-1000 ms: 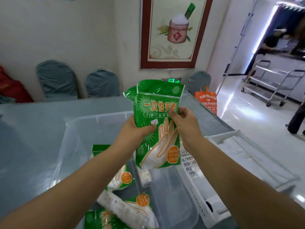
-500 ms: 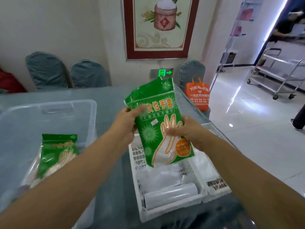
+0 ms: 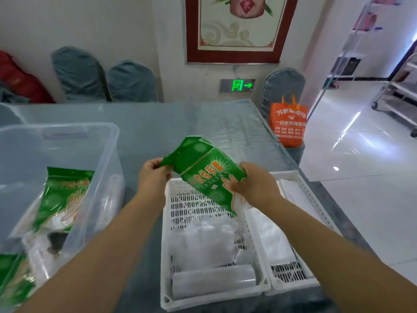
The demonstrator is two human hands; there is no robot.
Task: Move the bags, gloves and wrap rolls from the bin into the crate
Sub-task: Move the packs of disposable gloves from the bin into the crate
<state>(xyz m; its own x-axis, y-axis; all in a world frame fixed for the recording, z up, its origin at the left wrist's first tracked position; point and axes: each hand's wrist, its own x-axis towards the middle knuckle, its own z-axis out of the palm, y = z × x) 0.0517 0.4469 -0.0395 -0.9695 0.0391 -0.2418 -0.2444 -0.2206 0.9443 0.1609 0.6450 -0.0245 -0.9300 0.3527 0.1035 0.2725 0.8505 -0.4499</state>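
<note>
Both hands hold a green pack of disposable gloves [image 3: 206, 171], tilted on its side above the far end of the white slotted crate [image 3: 168, 249]. My left hand [image 3: 153, 175] pinches its top flap; my right hand [image 3: 253, 184] grips its lower end. Inside the crate lie clear plastic bags [image 3: 203, 240] and a wrap roll [image 3: 213, 282] at the near end. The clear bin [image 3: 106, 141] at the left holds another green glove pack [image 3: 62, 199], a white roll [image 3: 110, 195] and more green packs [image 3: 13, 281] at the bottom left.
A second white crate [image 3: 295, 279] with white bags stands against the first crate's right side, near the table's right edge. An orange shopping bag [image 3: 290, 123] sits on a chair beyond the table. Covered chairs [image 3: 130, 81] line the wall; a metal trolley [image 3: 399, 91] stands far right.
The view and my hands shifted from over the bin to the crate. The glove pack came down from upright and chest-high to tilted sideways just above the crate's far end.
</note>
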